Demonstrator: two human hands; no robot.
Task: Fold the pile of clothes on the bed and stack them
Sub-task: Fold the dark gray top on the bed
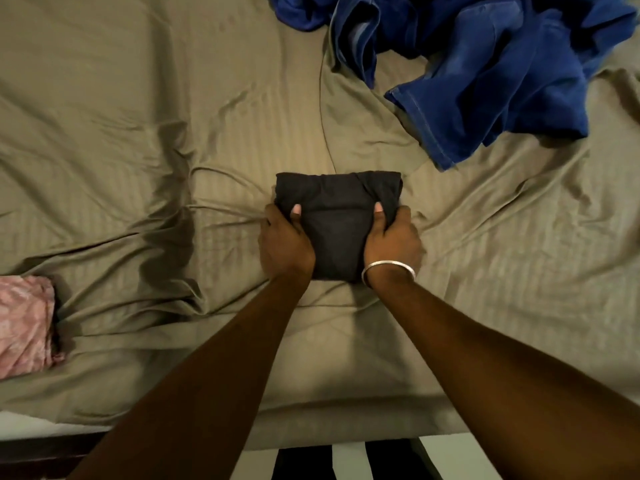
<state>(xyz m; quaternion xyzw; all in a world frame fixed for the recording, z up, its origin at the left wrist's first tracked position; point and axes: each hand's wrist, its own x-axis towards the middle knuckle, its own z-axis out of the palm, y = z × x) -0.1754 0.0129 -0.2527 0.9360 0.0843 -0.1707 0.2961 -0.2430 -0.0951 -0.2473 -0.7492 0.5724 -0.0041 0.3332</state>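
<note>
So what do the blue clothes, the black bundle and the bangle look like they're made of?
Blue clothes: likely denim, from the faded weave and stitched hem. Black bundle: soft matte fabric, maybe cotton knit; it creases without shine. Bangle: looks like polished silvery metal, reflecting light.

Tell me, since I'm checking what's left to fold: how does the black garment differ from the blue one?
The black garment is folded into a compact rectangle; the blue garment lies crumpled and spread out. The black one sits near the bed's front edge, gripped at its sides by the left hand and right hand; the blue one lies farther back to the right, untouched. The black one covers far less sheet. Both rest on the olive sheet.
</note>
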